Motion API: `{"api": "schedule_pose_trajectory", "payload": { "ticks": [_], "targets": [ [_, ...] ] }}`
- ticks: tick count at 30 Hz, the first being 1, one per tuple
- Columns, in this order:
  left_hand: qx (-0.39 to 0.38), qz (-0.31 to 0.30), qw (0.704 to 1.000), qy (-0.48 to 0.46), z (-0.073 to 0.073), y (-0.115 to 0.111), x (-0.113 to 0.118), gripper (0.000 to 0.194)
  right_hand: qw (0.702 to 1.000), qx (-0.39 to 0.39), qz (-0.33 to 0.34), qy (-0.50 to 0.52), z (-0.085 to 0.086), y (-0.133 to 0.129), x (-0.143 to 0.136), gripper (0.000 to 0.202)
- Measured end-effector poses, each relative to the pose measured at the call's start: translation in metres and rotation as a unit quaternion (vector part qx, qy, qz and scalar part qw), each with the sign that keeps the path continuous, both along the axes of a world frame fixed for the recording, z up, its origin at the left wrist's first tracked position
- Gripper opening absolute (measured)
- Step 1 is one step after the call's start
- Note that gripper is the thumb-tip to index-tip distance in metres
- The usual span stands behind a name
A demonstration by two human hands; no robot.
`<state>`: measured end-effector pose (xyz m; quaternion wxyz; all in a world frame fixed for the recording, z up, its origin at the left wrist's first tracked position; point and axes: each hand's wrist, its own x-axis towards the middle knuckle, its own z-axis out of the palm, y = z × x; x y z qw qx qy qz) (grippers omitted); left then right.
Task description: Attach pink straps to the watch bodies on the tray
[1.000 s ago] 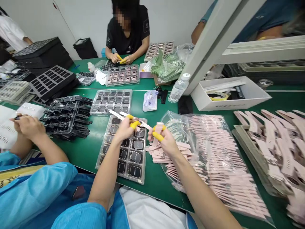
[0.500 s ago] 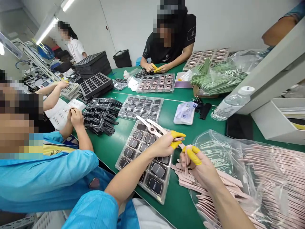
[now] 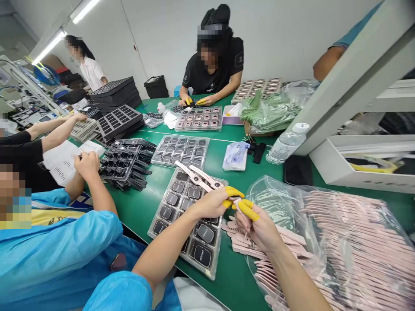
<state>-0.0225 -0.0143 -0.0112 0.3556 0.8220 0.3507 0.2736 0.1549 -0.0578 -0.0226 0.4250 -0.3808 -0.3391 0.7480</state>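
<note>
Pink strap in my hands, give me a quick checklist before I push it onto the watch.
1. Left hand holds the watch: ok.
2. Right hand pinches the pink strap: ok.
3. Strap end lined up with the watch slot: cannot tell, fingers cover it.
4. First strap already on the watch: ok.
5. Yellow finger covers on: ok.
6. Spare straps beside the tray: ok.

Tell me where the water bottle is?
In the head view, the water bottle lies tilted on the green table, right of centre, against the white slanted post and beside a dark phone.
</note>
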Motion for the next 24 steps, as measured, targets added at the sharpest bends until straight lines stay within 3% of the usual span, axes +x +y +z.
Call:
{"api": "schedule_pose_trajectory", "payload": {
  "ticks": [7,10,17,24],
  "targets": [
    [0.012,0.036,0.999,-0.032,-0.007,0.004,0.004,0.054,0.998,-0.011,-0.016,0.054,0.005,0.009,-0.004,0.048],
    [0.031,0.044,0.998,-0.014,-0.009,0.006,0.005,0.048,0.995,-0.017,-0.026,0.092,0.006,0.013,-0.002,0.047],
    [0.020,0.022,0.999,0.038,0.005,0.003,-0.001,0.042,0.995,-0.036,-0.032,0.089,0.007,0.014,0.001,0.046],
    [0.057,0.014,0.992,0.116,0.010,0.005,0.001,0.038,0.996,-0.037,-0.034,0.069,0.003,0.015,0.001,0.046]
  ]
}}
